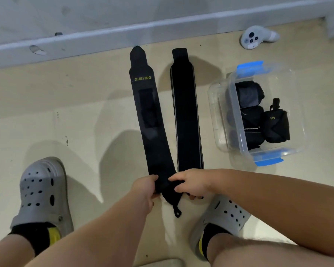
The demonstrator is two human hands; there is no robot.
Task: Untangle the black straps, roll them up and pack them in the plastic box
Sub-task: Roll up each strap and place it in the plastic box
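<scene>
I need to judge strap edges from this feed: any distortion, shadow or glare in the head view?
Head view: the wide lens bows the skirting board; soft overlapping shadows fan across the floor left of the logo strap; the plain strap is sharp, grey edging visible; the clear wall of the plastic box mirrors the rolled straps inside; no strong glare.

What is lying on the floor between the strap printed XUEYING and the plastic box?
In the head view, a second black strap, grey-edged, lies flat between the XUEYING strap and the plastic box.
</scene>
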